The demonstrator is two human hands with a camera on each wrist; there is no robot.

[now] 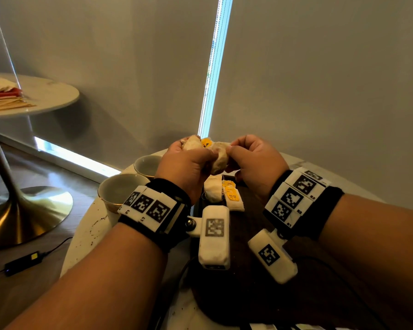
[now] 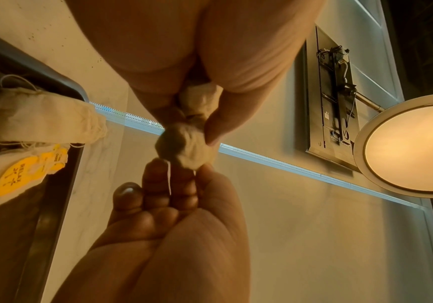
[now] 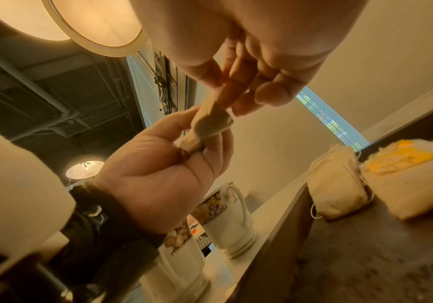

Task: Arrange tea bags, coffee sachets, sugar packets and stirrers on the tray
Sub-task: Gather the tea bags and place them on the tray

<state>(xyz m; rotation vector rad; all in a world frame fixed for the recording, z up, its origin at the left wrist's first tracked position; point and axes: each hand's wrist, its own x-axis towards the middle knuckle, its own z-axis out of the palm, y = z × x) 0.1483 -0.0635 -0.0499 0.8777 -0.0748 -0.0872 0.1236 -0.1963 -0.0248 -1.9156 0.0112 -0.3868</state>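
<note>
both hands pinch one crumpled tea bag (image 1: 218,156) above the tray (image 1: 246,270): in the head view the left hand (image 1: 185,164) and right hand (image 1: 256,163) curl around its ends, a yellow tag (image 1: 206,142) showing between them. two more tea bags (image 1: 212,190) lie on the tray below, and two cups (image 1: 119,188) stand to the left.

from the left wrist, a white string (image 2: 169,178) hangs from the bag across the right fingers (image 2: 158,184).

from the right wrist, the left thumb and fingers (image 3: 218,143) clamp the bag.
</note>
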